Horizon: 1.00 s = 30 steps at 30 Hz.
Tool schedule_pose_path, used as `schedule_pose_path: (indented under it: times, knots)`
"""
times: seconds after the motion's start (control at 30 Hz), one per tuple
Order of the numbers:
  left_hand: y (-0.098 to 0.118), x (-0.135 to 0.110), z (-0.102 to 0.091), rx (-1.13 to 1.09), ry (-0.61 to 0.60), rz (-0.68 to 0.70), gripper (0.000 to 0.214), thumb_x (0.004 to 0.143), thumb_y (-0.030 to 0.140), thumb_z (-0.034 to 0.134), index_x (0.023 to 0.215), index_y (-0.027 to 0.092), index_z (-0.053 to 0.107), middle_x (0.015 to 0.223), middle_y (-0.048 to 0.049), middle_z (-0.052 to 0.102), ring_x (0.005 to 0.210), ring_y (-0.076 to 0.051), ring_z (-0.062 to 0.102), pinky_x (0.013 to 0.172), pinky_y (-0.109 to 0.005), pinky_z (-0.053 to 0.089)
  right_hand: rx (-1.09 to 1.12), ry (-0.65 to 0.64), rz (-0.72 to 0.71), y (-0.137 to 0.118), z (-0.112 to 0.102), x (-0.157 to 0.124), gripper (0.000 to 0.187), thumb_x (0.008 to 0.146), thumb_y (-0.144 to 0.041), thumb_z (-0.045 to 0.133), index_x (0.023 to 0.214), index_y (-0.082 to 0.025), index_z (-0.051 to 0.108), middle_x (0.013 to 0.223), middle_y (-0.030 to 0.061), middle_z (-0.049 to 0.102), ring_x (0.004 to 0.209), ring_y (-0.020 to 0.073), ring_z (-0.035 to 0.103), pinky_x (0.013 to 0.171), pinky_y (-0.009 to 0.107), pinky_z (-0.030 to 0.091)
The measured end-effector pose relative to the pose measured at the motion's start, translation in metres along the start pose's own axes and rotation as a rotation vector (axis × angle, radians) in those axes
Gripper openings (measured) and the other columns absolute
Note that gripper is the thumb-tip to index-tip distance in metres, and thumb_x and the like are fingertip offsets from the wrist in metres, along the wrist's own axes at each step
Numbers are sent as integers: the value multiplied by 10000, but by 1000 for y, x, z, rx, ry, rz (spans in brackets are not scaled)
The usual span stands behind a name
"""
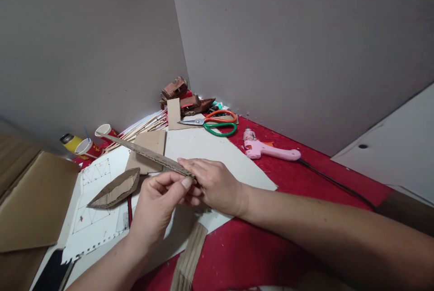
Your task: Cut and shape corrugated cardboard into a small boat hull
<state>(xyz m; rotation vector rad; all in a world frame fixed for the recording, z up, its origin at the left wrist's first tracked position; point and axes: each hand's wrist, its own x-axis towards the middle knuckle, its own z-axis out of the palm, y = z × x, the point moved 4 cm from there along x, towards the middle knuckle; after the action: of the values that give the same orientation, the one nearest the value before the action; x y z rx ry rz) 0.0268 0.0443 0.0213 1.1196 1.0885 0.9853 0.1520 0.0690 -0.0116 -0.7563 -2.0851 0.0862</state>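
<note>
A long, narrow piece of cardboard (pixel 145 152) is held up edge-on, slanting to the upper left over the white board. My left hand (pixel 166 200) pinches its near end between thumb and fingers. Wrapped round the same end from the right is my right hand (pixel 215 184), whose fingertips are partly hidden. Left of my hands, a small boat-shaped cardboard hull (pixel 117 189) rests on a sheet of paper (pixel 96 223) with pencilled lattice drawings. Beneath the held piece lies a flat cardboard rectangle (pixel 152 141).
Scissors (pixel 217 122) with orange and green handles lie at the back. A pink glue gun (pixel 267 148) with a black cord rests on the red cloth. Thin sticks (pixel 145 126), paper cups (pixel 88 148), brown boat models (pixel 193 101) and a cardboard box (pixel 37 200) surround the white board (pixel 251 178).
</note>
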Motion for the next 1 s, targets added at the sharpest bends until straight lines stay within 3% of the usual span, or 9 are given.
schedule_pose_path:
  times: [0.37, 0.43, 0.53, 0.6, 0.67, 0.77, 0.83, 1.0]
  knots:
    - [4, 0, 3, 38, 29, 18, 188, 775, 297, 722, 656, 157, 686, 604, -18, 696, 540, -108, 630, 588, -211, 536, -24, -49, 42, 1, 3, -1, 461, 793, -100, 554, 1251, -52, 549, 1084, 171, 715, 958, 263, 688, 820, 372, 568]
    - [7, -2, -2, 211, 76, 133, 196, 803, 298, 701, 658, 168, 685, 608, -13, 686, 569, -112, 624, 595, -213, 528, 20, -19, 68, 0, 0, 1, 376, 840, -112, 520, 1207, -55, 575, 1022, 163, 727, 898, 254, 697, 781, 363, 567]
    - [17, -10, -12, 535, 254, 499, 40, 811, 221, 701, 776, 201, 706, 715, -6, 693, 657, -122, 631, 640, -223, 521, 112, 17, 174, 0, -3, 2, 204, 913, -148, 472, 1015, -113, 646, 844, 103, 730, 736, 207, 690, 684, 305, 552]
    - [20, -15, -14, 630, 334, 746, 202, 792, 160, 711, 978, 237, 704, 971, -31, 703, 769, -145, 653, 718, -263, 542, 141, 25, 206, 0, -4, 3, 188, 925, -151, 467, 958, -132, 652, 800, 82, 720, 702, 190, 682, 667, 284, 544]
    - [18, -15, -13, 623, 335, 865, 469, 771, 130, 723, 1204, 282, 626, 1295, -69, 590, 877, -167, 660, 792, -305, 555, 109, 42, 144, -1, -7, 3, 212, 918, -138, 482, 1061, -125, 638, 892, 96, 733, 798, 200, 695, 739, 294, 552]
    - [16, -12, -13, 486, 324, 827, 710, 785, 166, 724, 1404, 362, 437, 1521, -76, 369, 977, -175, 645, 827, -303, 558, 0, 98, 0, -5, -12, 3, 360, 882, -96, 502, 1235, -112, 577, 1077, 121, 719, 964, 224, 673, 841, 328, 548]
    - [16, -12, -14, 345, 350, 761, 708, 825, 224, 691, 1438, 390, 376, 1540, -67, 339, 1033, -189, 625, 821, -298, 561, -82, 142, -34, -3, -17, 4, 411, 852, -60, 488, 1250, -107, 579, 1116, 125, 709, 975, 234, 657, 822, 341, 556]
    - [21, -11, -20, 93, 415, 644, 645, 849, 272, 661, 1418, 420, 394, 1542, -33, 332, 1170, -227, 572, 832, -300, 559, -207, 237, -64, 2, -29, 9, 432, 853, -41, 441, 1243, -112, 613, 1101, 134, 711, 971, 248, 632, 795, 377, 564]
